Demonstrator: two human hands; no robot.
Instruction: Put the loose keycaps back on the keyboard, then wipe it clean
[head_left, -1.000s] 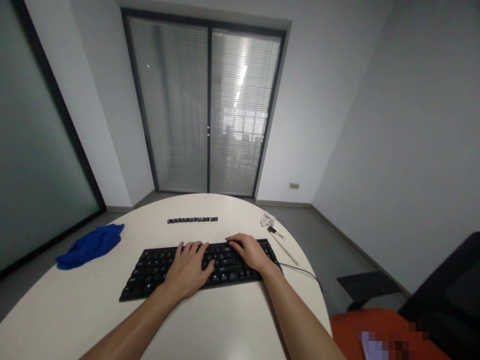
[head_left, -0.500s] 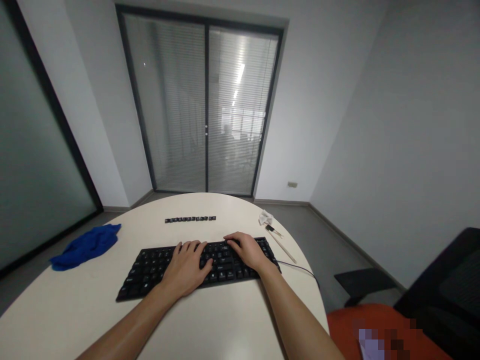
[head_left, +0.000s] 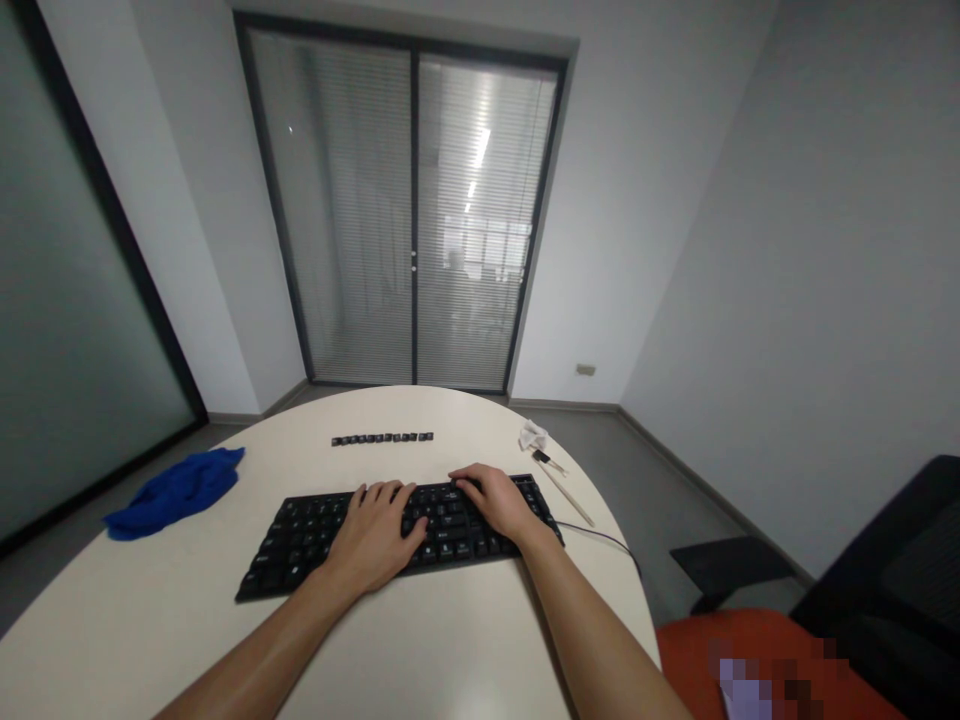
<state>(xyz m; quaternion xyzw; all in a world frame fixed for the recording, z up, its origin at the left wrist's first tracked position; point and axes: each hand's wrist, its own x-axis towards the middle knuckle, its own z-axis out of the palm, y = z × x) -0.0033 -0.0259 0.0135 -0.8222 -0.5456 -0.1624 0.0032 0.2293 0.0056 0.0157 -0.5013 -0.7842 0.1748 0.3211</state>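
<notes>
A black keyboard (head_left: 289, 545) lies at a slight slant on the round cream table (head_left: 420, 650). Across its middle rests my left hand (head_left: 375, 535), fingers spread over the keys and holding nothing. My right hand (head_left: 495, 500) is at the upper right part of the keyboard, its thumb and fingertips close together near the top edge; whether something small is between them is hidden. Beyond the keyboard, several loose black keycaps (head_left: 382, 438) form a row.
A blue cloth (head_left: 176, 492) lies at the left. Near the right edge are a crumpled white tissue (head_left: 533, 435), a small black-headed brush (head_left: 543, 457), a thin stick (head_left: 570, 497) and the cable (head_left: 600, 537). An orange-seated chair (head_left: 697, 640) stands at the right.
</notes>
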